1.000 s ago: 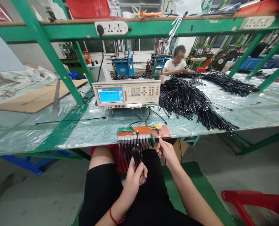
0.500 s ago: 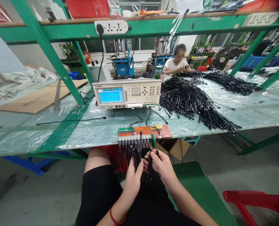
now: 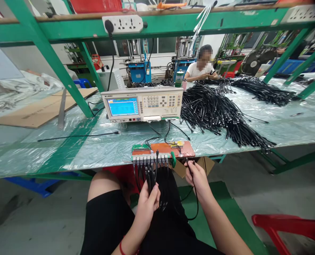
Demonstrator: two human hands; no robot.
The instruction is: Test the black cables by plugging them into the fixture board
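On the left part of the workbench (image 3: 104, 156), a flat cardboard sheet (image 3: 37, 111) lies with a metal strip (image 3: 62, 111) across it. To the right, one loose black cable (image 3: 79, 135) lies in front of the test instrument (image 3: 144, 104), whose display is lit blue. The left hand (image 3: 147, 203) is clamped around a cable bundle (image 3: 150, 177); the bundle stands roughly upright above the lap, just in front of the bench edge. Behind it, the orange fixture board (image 3: 160, 146) carries a connector row (image 3: 150, 158) with black cables plugged in and hanging down. To the right of the green ring (image 3: 173, 160), the right hand (image 3: 199, 179) pinches a single cable (image 3: 198, 205) near its plug, the remainder looping below. Farther right lies a large cable pile (image 3: 223, 113).
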